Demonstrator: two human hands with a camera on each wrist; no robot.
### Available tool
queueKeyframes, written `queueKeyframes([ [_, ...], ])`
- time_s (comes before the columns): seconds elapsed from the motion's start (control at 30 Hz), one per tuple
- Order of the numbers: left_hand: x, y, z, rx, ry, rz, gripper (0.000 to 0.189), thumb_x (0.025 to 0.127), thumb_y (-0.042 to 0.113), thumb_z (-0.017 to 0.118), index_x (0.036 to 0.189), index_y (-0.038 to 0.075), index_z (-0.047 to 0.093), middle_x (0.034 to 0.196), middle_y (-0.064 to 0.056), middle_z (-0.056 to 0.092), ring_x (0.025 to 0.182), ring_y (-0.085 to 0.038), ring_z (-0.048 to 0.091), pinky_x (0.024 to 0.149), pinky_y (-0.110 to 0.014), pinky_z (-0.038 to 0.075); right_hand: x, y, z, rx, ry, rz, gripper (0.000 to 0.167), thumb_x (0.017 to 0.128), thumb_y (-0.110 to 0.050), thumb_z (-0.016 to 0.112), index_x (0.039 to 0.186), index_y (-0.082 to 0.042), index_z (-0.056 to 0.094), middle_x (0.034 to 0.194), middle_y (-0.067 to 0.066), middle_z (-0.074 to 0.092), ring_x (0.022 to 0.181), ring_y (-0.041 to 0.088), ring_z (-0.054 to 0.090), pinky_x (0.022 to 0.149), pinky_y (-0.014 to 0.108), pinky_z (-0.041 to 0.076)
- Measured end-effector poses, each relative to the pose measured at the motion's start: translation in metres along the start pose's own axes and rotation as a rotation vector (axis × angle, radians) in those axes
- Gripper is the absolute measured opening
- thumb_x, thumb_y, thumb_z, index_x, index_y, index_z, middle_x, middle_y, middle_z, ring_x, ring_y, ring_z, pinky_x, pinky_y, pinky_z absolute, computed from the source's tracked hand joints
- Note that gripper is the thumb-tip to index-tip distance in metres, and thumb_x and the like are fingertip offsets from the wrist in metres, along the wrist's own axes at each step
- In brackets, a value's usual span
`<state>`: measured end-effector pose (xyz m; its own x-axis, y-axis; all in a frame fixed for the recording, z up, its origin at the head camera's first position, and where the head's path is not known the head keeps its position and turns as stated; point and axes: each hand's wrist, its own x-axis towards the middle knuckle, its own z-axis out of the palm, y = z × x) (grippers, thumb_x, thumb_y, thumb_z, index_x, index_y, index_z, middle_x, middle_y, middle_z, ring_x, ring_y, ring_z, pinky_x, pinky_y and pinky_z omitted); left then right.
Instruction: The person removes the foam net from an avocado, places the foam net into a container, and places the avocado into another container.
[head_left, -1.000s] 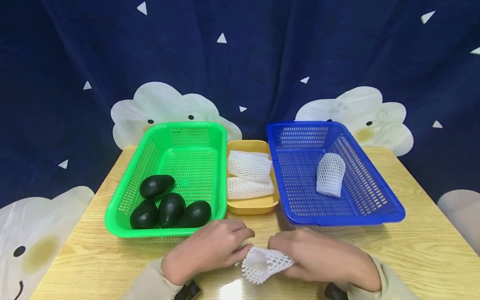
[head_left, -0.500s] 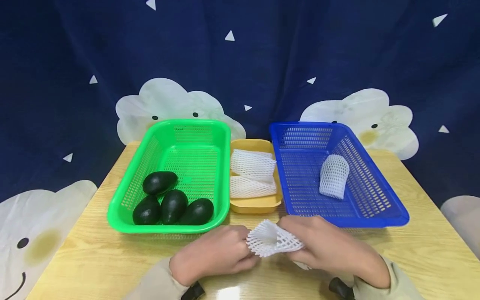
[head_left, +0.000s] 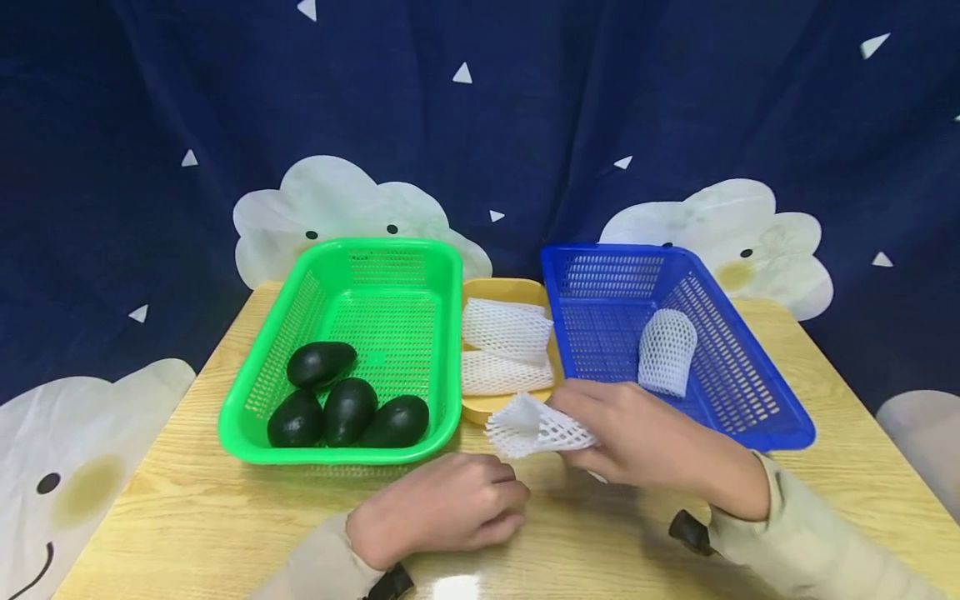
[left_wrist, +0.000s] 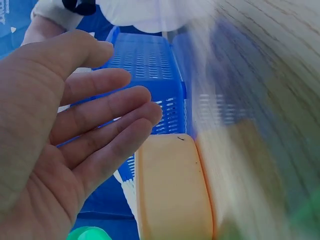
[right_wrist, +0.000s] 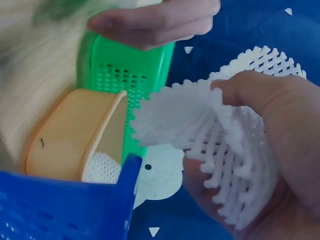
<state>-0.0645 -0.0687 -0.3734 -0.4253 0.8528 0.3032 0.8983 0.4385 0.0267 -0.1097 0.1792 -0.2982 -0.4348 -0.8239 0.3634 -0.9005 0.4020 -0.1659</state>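
Note:
In the head view my right hand (head_left: 637, 437) grips a white foam fruit net (head_left: 534, 427), its flared mouth pointing left, beside the front of the yellow tray (head_left: 487, 410). The right wrist view shows the thumb pressed onto the bent foam net (right_wrist: 235, 145). My left hand (head_left: 450, 507) is close above the table in front of the green basket (head_left: 337, 456). In the left wrist view the left hand (left_wrist: 85, 110) is bare, its fingers loosely bent. Several dark avocados (head_left: 348, 412) lie in the green basket's near end.
More foam nets (head_left: 506, 327) lie in the yellow tray. A rounded, filled-out foam net (head_left: 666, 350) lies in the blue basket (head_left: 772, 437) on the right. All three containers stand side by side on the wooden table (head_left: 187, 517), before a dark blue curtain (head_left: 525, 108).
My right hand has moved away from me with the foam net, toward the yellow tray and blue basket. My left hand, earlier right at the net, is now apart from it.

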Motion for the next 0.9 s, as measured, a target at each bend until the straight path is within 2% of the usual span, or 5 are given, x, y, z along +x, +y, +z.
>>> queueKeyframes([
  [0.27, 0.002, 0.0, -0.003, 0.012, -0.002, 0.035, 0.016, 0.097, 0.028, 0.068, 0.083, 0.022, 0.064, 0.073, 0.014, 0.06, 0.067, 0.0, 0.056, 0.061, -0.016, 0.048, 0.014, 0.0, -0.007, -0.093, -0.116, 0.016, 0.031, 0.079, -0.017, 0.082, 0.101, -0.021, 0.061, 0.088, -0.012, 0.061, 0.068, 0.002, 0.055, 0.058, 0.02, 0.047],
  [0.5, 0.002, 0.001, -0.003, -0.014, -0.026, 0.049, 0.013, 0.098, 0.029, 0.067, 0.088, 0.021, 0.066, 0.077, 0.014, 0.062, 0.07, 0.0, 0.058, 0.063, -0.014, 0.048, 0.03, 0.006, -0.009, -0.132, -0.128, 0.007, 0.035, 0.078, -0.014, 0.086, 0.104, -0.018, 0.062, 0.09, -0.008, 0.064, 0.073, 0.005, 0.058, 0.062, 0.026, 0.053],
  [0.67, 0.001, 0.001, -0.001, -0.015, -0.006, 0.048, 0.013, 0.097, 0.029, 0.068, 0.087, 0.021, 0.066, 0.076, 0.014, 0.062, 0.072, -0.001, 0.061, 0.066, -0.015, 0.051, 0.042, 0.011, -0.007, -0.141, -0.151, 0.007, 0.036, 0.077, -0.012, 0.084, 0.102, -0.016, 0.06, 0.089, -0.006, 0.062, 0.072, 0.006, 0.056, 0.064, 0.026, 0.052],
  [0.9, -0.001, 0.002, -0.001, -0.003, 0.016, 0.053, 0.01, 0.097, 0.029, 0.069, 0.091, 0.021, 0.069, 0.08, 0.014, 0.066, 0.074, 0.0, 0.061, 0.07, -0.015, 0.053, 0.053, 0.021, -0.001, -0.124, -0.192, 0.049, 0.031, 0.082, -0.015, 0.083, 0.104, -0.014, 0.061, 0.091, -0.005, 0.064, 0.075, 0.009, 0.058, 0.066, 0.026, 0.053],
])
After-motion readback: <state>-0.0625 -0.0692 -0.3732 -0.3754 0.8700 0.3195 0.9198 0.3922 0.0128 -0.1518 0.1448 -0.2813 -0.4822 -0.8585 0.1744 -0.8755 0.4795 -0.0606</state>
